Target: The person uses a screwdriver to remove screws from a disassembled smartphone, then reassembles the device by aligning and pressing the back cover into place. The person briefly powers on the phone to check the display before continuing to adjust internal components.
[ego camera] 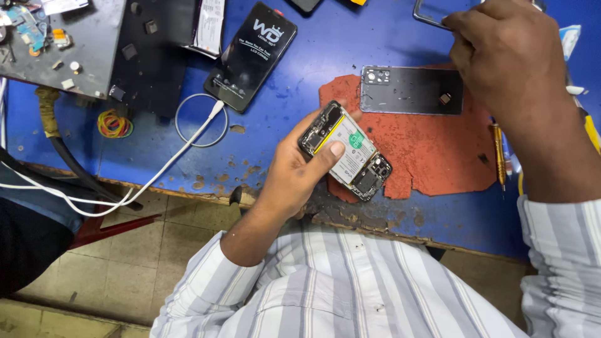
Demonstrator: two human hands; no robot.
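Note:
My left hand (299,164) holds an opened phone (348,150) with its back removed, showing the white battery and circuit boards, just above the front edge of the blue workbench (325,50). The thumb rests on the battery. My right hand (501,50) is raised at the far right, fingers closed on a thin metal tool (427,17) with a bent loop. The phone's dark back cover (413,91) with camera cut-outs lies on a worn red mat (438,150) between the two hands.
A black boxed screen part (250,56) lies at the back, with a white cable (188,134) looping off the bench edge. Coloured rubber bands (114,123) and a grey tray of small parts (56,44) sit at left. A yellow-handled screwdriver (499,156) lies right of the mat.

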